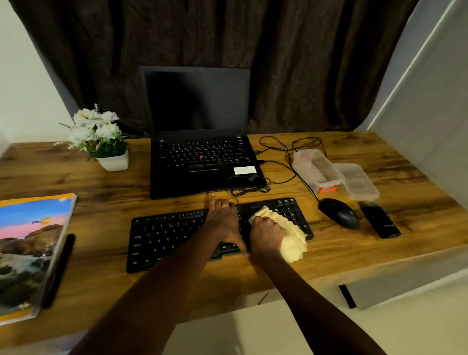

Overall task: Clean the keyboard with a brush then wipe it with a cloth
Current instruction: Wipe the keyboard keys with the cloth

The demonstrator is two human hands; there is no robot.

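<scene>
1. Head cam looks down on the desk (pixel 338 258), a wood-grain top with everything else parked on it.
2. Laptop (pixel 202 152) sits open at the back, screen dark. Not part of the job, just close behind the work area.
3. Book (pixel 27 250) lies off to the left, with a dark stick-like thing (pixel 60 268) along its right edge. Might be the brush, honestly can't tell.
4. Keyboard (pixel 171 233) is front and centre, flat on the desk, just in front of the laptop. This is the thing being cleaned.
5. Left hand (pixel 224 220) is spread flat over the keyboard's middle, fingers apart, thumb hooked at the near edge. Looks like it's pinning the board down.
6. Cloth (pixel 289 236), pale yellow, is bunched up on the keyboard's right end, spilling over the near edge.
7. Right hand (pixel 266 237) has its fingers curled tight around the cloth, pressing it onto the keys.
8. Mouse (pixel 339 213) sits just right of the keyboard, cable running back toward the laptop.
9. So I'd say we're in the wiping step, right side only so far. Next move probably needs the left hand shifted out of the way so the cloth can sweep across the left keys, without snagging that cable.
</scene>
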